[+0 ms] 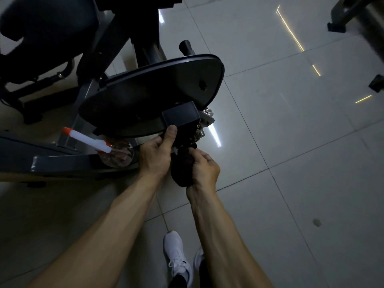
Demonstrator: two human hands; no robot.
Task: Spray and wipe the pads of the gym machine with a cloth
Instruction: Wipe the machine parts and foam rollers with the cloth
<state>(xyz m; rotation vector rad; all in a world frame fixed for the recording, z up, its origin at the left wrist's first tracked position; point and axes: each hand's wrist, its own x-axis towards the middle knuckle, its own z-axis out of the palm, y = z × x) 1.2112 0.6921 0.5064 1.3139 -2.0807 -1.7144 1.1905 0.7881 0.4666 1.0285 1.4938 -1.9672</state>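
My right hand (204, 169) clutches the bunched cloth (182, 169) just below the near edge of the pad (149, 90), which lies ahead and above, while my left hand (156, 151), nearer the spray bottle (118, 154) on the frame rail (62, 162), grips the bracket (180, 115) under that edge.

**Surfaces before you**

Your pad (151, 94) is showing a smooth, faintly shiny black skin, its bracket (180, 115) matt black. The cloth (181, 172) is looking dark and soft, the spray bottle (117, 154) clear plastic, the fitting (207, 118) bright metal; the floor tiles (291, 142) are gleaming glossy.
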